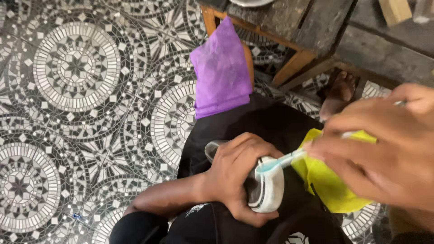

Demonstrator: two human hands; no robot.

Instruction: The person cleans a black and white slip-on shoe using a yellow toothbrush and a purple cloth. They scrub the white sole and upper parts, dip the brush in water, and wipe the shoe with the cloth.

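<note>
My left hand [235, 174] grips a grey-and-white shoe [266, 190] on my lap, its white toe end pointing toward the right. My right hand [384, 144], close to the camera and blurred, pinches a light blue and white toothbrush [282, 161]. The brush head rests against the shoe's white rubber edge. A yellow cloth [327, 180] lies under my right hand, draped on my black-clothed leg beside the shoe.
A purple cloth [221, 72] hangs over my knee at the top centre. A dark wooden table with orange legs [294, 27] stands ahead. A bare foot [339, 92] rests under it. The floor [77, 90] is black-and-white mosaic tile.
</note>
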